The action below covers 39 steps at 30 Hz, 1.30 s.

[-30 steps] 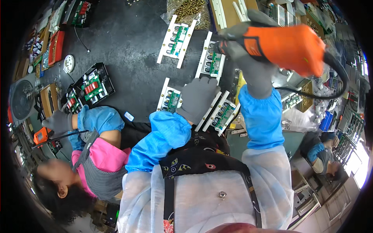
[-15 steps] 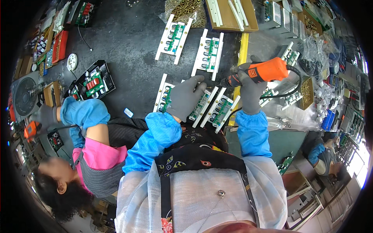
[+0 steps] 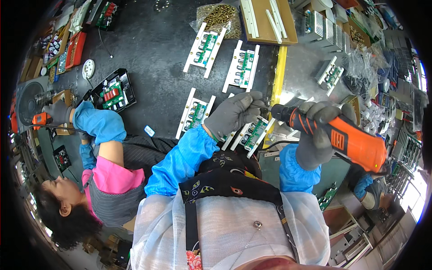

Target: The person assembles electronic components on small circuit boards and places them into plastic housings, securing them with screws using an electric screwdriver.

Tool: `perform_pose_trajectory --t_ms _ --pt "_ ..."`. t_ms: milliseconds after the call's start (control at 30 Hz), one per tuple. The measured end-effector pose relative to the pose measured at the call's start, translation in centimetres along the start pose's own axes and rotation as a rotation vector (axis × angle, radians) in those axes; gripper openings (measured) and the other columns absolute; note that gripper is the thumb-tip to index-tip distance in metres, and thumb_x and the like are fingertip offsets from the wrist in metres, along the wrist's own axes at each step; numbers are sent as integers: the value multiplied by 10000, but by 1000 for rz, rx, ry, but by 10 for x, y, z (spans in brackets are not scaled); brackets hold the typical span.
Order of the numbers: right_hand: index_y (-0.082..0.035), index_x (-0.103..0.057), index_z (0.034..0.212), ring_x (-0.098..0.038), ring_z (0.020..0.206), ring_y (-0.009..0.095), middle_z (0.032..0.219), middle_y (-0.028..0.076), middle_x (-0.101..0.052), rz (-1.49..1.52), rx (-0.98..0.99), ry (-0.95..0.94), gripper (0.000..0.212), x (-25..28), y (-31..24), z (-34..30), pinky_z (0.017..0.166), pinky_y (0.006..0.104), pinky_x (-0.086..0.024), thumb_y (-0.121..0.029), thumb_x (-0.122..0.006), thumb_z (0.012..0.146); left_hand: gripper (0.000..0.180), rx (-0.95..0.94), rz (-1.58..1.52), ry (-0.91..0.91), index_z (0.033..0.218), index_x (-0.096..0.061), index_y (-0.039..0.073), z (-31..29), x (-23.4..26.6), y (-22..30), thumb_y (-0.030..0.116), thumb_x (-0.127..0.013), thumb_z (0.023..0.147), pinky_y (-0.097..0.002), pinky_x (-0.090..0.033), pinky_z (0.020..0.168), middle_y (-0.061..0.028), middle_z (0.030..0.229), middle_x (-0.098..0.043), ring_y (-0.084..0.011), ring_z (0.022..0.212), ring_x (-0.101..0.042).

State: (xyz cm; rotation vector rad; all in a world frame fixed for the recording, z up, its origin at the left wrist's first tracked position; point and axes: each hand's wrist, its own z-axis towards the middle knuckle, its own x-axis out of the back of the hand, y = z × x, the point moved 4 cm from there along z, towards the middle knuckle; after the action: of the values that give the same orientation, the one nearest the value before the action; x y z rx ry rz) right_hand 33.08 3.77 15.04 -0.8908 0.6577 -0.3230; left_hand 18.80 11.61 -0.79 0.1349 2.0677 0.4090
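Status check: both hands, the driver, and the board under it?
Right hand gripping orange electric screwdriver, tip level. Left hand pinching at its bit, over circuit board in white bracket. Neighbouring board close alongside.

Worn on the head, looking steeply down, close over a dark workbench (image 3: 148,54) and own torso. Single wide fisheye view, edges bent; rim detail perhaps too warped to judge.
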Motion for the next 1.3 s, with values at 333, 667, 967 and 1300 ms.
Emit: perform_pose_trajectory --t_ms 333,667,967,1300 --pt "-76 -363 1373 -553 750 219 848 48 -554 7 74 -254 707 -30 -1 4 702 434 -488 -66 -698 751 362 -60 -511 -78 1108 -554 59 -2 11 -4 358 -528 904 -269 -599 631 -63 910 -649 -165 756 -673" --pt "-80 -337 1338 -539 593 235 699 65 -537 40 129 -277 677 -37 8 6 564 434 -496 -105 -725 783 344 -34 -685 -170 1132 -520 64 -8 4 -1 338 -511 924 -267 -578 672 -43 985 -614 -177 893 -638" --pt "-96 -334 1303 -502 495 196 614 60 -500 31 242 -393 637 -56 12 -1 505 380 -503 -104 -707 786 285 -106 -863 -170 1077 -547 42 -10 -8 6 289 -487 950 -318 -602 683 -87 1007 -609 -168 859 -619" --pt "-84 -354 1280 -525 559 220 665 72 -514 97 156 -400 609 -48 22 5 540 398 -491 -73 -704 781 384 61 -470 -124 1103 -544 -4 -18 3 16 325 -573 908 -337 -553 715 -91 1004 -621 -159 772 -607"
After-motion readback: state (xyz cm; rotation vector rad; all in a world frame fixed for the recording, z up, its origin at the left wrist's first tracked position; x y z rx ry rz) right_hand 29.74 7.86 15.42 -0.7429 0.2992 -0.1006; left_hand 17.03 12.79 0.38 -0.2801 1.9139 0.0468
